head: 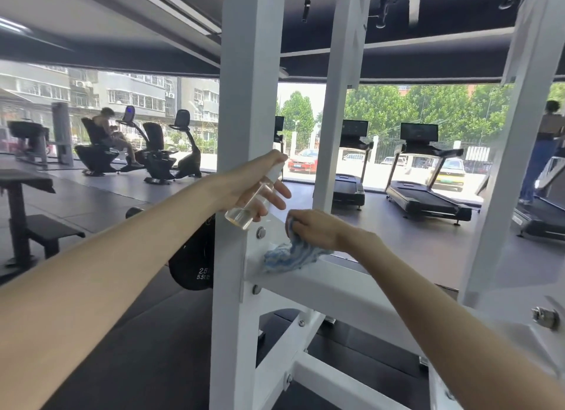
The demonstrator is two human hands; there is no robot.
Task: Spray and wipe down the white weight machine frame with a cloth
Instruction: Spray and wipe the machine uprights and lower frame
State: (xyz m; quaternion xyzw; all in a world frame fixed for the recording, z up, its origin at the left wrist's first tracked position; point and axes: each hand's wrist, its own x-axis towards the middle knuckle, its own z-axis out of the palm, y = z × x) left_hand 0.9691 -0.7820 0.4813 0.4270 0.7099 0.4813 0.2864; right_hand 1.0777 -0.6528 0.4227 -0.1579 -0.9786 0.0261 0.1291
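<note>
At centre of the frame, gripping a clear spray bottle (249,206) in the left hand (244,183), wrapping fingers round its body and tilting its white nozzle end up and to the right, close against the upright post of the white weight machine frame (247,88). Just below and right of that, bunching a blue-and-white cloth (287,255) in the right hand (315,227), curling fingers tight over its top and pressing its loose end onto the horizontal crossbar (342,284) at the joint with the post, beside a bolt. Working with a black weight plate (189,269) hanging behind the post at lower left of centre, treadmills (425,198) lining the windows at right of the frame, and exercise bikes (159,162) standing at mid left.
</note>
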